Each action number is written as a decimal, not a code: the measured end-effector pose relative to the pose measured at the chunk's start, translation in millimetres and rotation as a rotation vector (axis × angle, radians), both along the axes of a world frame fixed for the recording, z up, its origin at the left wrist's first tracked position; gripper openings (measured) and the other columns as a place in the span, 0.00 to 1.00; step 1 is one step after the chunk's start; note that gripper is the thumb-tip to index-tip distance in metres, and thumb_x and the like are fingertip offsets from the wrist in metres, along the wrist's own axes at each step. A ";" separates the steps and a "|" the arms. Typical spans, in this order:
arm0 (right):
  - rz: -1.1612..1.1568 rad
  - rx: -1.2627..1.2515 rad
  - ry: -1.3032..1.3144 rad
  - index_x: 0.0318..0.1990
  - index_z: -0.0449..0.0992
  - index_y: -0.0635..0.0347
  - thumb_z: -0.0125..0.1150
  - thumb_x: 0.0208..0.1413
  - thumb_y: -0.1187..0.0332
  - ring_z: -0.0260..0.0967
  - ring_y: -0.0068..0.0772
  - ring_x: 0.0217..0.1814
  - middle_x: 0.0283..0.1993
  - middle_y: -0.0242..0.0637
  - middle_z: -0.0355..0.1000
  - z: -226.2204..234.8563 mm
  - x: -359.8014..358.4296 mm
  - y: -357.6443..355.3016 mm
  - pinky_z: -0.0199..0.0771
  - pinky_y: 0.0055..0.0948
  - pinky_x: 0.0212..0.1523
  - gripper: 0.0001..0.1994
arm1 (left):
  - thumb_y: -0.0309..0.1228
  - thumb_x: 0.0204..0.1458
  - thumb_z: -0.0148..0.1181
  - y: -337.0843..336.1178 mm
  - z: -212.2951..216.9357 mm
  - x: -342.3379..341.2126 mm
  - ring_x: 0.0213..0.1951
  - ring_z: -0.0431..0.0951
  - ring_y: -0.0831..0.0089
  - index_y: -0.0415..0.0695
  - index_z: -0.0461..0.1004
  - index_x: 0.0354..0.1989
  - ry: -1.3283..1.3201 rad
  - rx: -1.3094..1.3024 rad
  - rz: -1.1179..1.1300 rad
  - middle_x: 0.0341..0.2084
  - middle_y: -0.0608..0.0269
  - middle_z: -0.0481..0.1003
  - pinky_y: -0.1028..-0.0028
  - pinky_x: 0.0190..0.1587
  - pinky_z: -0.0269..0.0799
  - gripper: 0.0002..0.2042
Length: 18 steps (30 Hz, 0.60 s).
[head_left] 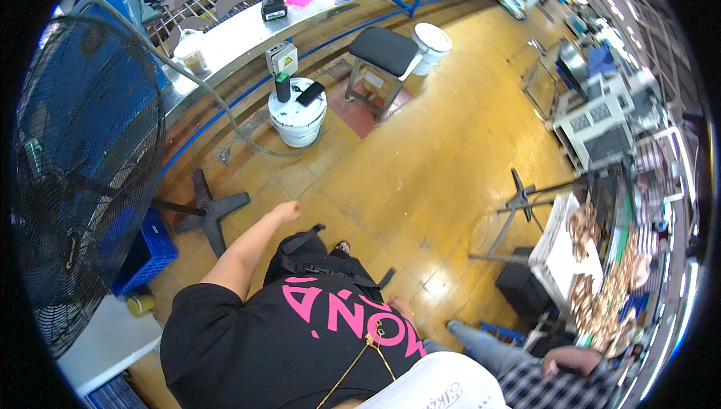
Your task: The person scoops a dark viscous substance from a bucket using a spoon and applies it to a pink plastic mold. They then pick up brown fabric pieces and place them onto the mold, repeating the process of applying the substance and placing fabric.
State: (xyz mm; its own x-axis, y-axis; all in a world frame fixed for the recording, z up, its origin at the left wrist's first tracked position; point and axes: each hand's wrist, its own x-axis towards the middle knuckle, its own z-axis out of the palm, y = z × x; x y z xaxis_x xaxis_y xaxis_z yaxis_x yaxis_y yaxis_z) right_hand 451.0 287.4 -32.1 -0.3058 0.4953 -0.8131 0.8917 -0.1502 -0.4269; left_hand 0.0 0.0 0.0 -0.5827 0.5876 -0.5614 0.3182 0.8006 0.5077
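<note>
My left hand (285, 211) is out in front of my body at the end of a bare forearm. Its fingers look curled in, and nothing shows in them. It hangs over the yellow tiled floor (353, 184), touching nothing. Only a small part of my right hand (402, 306) shows beside my black shirt with pink print (300, 334); its fingers are hidden. A black bag (319, 262) sits at my waist. Nearest ahead of my left hand is a white lidded bucket (298, 120), with a dark phone (310, 93) and a dark green-topped container (282, 87) on its lid.
At left stands a large black fan (90, 184) on a star-shaped base (212, 212), near a blue crate (146, 255). A padded stool (384, 50) and another white bucket (431, 45) stand by the long bench (240, 30). Another person in a plaid shirt (556, 383) is close at right.
</note>
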 end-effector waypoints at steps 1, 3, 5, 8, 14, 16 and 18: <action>0.012 -0.014 -0.007 0.34 0.78 0.55 0.54 0.50 0.68 0.74 0.31 0.28 0.28 0.38 0.76 -7.4 -12.7 25.8 0.70 0.31 0.24 0.08 | 0.39 0.44 0.57 -0.7 -5.8 -10.7 0.47 0.76 0.54 0.41 0.74 0.46 -0.014 -0.077 -0.038 0.43 0.45 0.76 0.61 0.49 0.71 0.21; 0.063 0.043 0.100 0.34 0.75 0.60 0.53 0.51 0.69 0.70 0.29 0.21 0.25 0.36 0.73 -21.3 -86.8 122.0 0.66 0.27 0.18 0.07 | 0.39 0.42 0.57 -6.4 -13.1 -38.9 0.45 0.77 0.53 0.41 0.76 0.42 -0.243 -0.333 -0.026 0.41 0.45 0.77 0.61 0.47 0.73 0.20; 0.030 0.144 0.215 0.39 0.73 0.61 0.53 0.53 0.70 0.69 0.27 0.21 0.26 0.36 0.72 -8.2 -162.0 218.0 0.67 0.25 0.18 0.08 | 0.40 0.42 0.58 -14.3 -35.8 -46.6 0.45 0.77 0.52 0.42 0.77 0.43 -0.283 -0.370 0.090 0.42 0.45 0.77 0.62 0.46 0.73 0.20; -0.004 0.321 0.346 0.44 0.72 0.61 0.54 0.55 0.70 0.72 0.26 0.25 0.32 0.38 0.74 11.4 -277.4 327.9 0.70 0.24 0.23 0.10 | 0.42 0.44 0.59 -1.4 -69.1 -64.5 0.41 0.78 0.56 0.45 0.78 0.43 -0.313 -0.535 0.182 0.41 0.48 0.77 0.62 0.43 0.74 0.19; 0.116 0.133 0.379 0.46 0.72 0.61 0.53 0.58 0.68 0.72 0.25 0.27 0.34 0.39 0.75 29.0 -409.6 396.4 0.70 0.23 0.23 0.11 | 0.40 0.49 0.54 163.7 -56.0 -208.8 0.50 0.74 0.52 0.40 0.75 0.47 -0.265 -0.326 0.182 0.49 0.45 0.73 0.59 0.52 0.69 0.21; 0.167 0.135 0.213 0.48 0.72 0.59 0.53 0.58 0.67 0.72 0.25 0.27 0.35 0.37 0.75 9.7 -393.5 436.8 0.69 0.24 0.22 0.12 | 0.37 0.49 0.52 295.8 -16.8 -274.3 0.50 0.74 0.52 0.37 0.73 0.48 -0.135 -0.054 0.305 0.47 0.41 0.73 0.61 0.52 0.69 0.21; 0.078 -0.127 0.131 0.48 0.72 0.57 0.53 0.58 0.67 0.72 0.26 0.26 0.34 0.36 0.75 10.7 -427.1 438.2 0.68 0.24 0.21 0.12 | 0.40 0.50 0.55 341.4 -8.5 -332.8 0.52 0.73 0.52 0.39 0.69 0.51 -0.008 0.253 0.299 0.47 0.43 0.74 0.63 0.53 0.68 0.22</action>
